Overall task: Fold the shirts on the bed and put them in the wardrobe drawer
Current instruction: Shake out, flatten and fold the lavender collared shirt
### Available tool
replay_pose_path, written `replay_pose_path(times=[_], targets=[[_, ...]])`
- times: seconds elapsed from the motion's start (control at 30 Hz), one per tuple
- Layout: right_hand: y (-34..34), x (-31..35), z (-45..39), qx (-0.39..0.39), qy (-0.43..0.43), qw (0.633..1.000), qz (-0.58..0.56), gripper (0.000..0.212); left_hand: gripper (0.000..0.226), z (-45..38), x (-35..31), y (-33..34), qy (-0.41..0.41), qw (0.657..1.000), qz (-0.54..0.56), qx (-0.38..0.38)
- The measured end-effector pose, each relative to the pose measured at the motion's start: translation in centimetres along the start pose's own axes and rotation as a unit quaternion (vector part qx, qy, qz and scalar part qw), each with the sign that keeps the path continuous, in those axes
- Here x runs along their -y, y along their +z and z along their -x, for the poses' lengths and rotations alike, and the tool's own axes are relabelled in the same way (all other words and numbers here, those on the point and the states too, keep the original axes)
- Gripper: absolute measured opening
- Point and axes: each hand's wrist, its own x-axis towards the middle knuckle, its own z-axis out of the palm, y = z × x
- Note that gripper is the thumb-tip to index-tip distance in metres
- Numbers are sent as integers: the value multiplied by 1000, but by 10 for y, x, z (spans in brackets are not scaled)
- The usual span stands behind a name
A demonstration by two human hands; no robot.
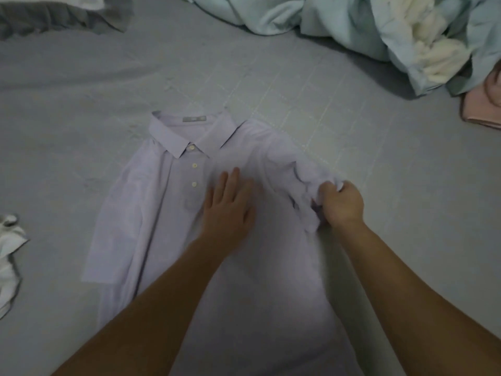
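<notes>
Right grip point(342, 204) on shirt point(173, 213) sleeve, left palm point(230, 204) flat mid-chest

Landmark: grey bedsheet point(81, 109), covering the whole surface.
Duvet: pale blue-green, crumpled point(339, 20), at the sheet's far right corner, with cream fabric point(433, 55) bunched inside its folds.
Pillow: grey, frilled edge point(54, 17), at the sheet's far left corner.
Pink cloth: folded point(482, 107), at the sheet's right edge, just beside the duvet.
</notes>
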Motion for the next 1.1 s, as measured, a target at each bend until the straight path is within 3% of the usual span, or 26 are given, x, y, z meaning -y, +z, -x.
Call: replay_pose_path(times=[0.1,0.3,0.33,0.4,0.47,0.5,0.6,0.77,0.9,1.0,1.1], targets=[[-32,10,-38,-128,-51,990,10,20,66,-22,7,13,-18,999,-42,22],[-43,2,-71,-168,-40,981,87,28,76,-21,20,30,2,995,-90,49],[-35,7,-62,-180,-88,973,114,36,75,-24,20,29,12,996,-83,40],[-4,18,-25,-147,-266,941,151,47,70,-36,20,29,48,996,-73,19],[39,17,20,-45,-415,883,214,57,68,-50,19,30,65,995,-73,19],[55,10,36,7,-441,859,260,60,68,-57,19,31,63,994,-81,22],[58,-24,32,77,-399,834,372,70,69,-69,20,36,43,993,-105,28],[-12,-75,-14,-4,-190,895,403,75,70,-70,21,36,34,992,-114,40],[-40,-68,-17,-31,-107,922,371,75,67,-71,12,27,16,993,-92,74],[-28,-38,3,-31,-117,940,318,77,62,-63,5,13,11,998,-21,62],[6,-4,38,-19,-209,929,306,76,57,-37,23,-6,-39,998,36,-26]])
